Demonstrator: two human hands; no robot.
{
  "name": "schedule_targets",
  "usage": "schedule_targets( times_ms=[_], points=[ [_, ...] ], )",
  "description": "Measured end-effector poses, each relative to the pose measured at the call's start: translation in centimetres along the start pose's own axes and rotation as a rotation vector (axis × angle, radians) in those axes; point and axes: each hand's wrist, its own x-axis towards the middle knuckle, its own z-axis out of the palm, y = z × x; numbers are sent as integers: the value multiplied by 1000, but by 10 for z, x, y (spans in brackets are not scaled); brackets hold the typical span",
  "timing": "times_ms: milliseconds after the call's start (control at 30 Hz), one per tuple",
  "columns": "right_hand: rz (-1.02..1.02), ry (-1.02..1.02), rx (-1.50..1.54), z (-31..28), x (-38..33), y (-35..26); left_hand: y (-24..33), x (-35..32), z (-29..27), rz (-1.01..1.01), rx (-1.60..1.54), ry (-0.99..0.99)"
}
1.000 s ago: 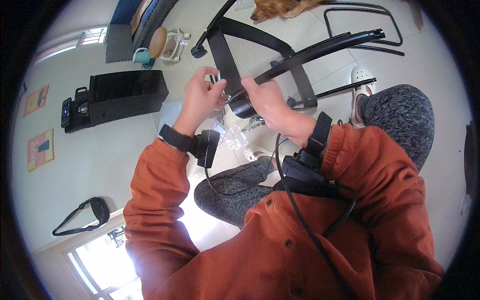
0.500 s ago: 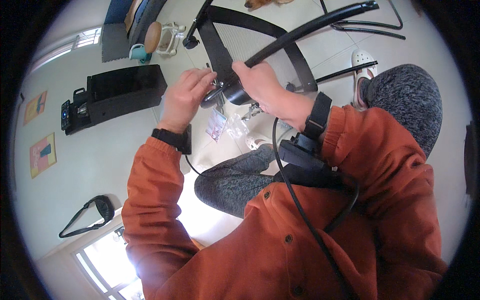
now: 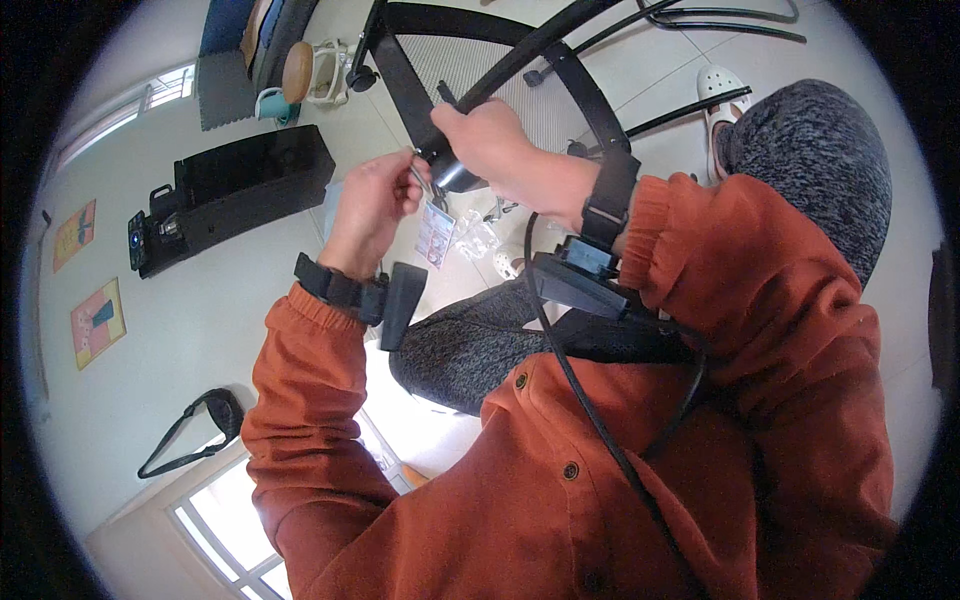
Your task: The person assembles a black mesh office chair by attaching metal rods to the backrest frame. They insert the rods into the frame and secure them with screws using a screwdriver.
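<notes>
My right hand (image 3: 488,145) is wrapped round a thick black tube (image 3: 540,55) of a chair frame, near the tube's lower end. Behind the tube lies the chair's mesh backrest (image 3: 470,68), edged in black. My left hand (image 3: 378,205) is closed beside that tube end, pinching a thin silver metal tool (image 3: 424,184) that looks like a hex key. The tool's upper tip is close to a small bolt (image 3: 419,153) at the tube end; whether they touch I cannot tell.
A printed sheet (image 3: 434,236) and a clear plastic bag (image 3: 477,236) lie on the tiled floor below my hands. A black cabinet (image 3: 240,200) stands to the left. My legs and white clogs (image 3: 718,95) flank the work; a black cable (image 3: 575,375) hangs across my front.
The chair frame and my right hand have shifted up and left. My left hand has dropped slightly and turned, so its curled fingers now show.
</notes>
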Motion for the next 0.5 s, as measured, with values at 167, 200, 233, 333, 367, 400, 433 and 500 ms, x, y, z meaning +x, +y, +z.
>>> schedule_targets(
  times_ms=[167,200,233,333,367,400,433,500],
  points=[
    [28,-10,-33,-2,2,-3,2,-2,7,-37,-244,-82],
    [25,-10,-28,-1,2,-2,2,-4,9,-19,-113,-12],
    [31,-8,-29,-1,3,-2,3,-6,11,0,20,57],
    [53,-1,-19,0,4,1,-1,-9,16,235,327,193],
    [40,5,-35,0,5,1,-3,-10,17,348,406,221],
    [36,14,-52,0,6,1,-4,-10,17,424,437,218],
    [33,23,-77,0,8,1,-6,-11,16,565,594,205],
    [17,8,-55,0,9,2,-8,-13,14,755,911,222]
  ],
)
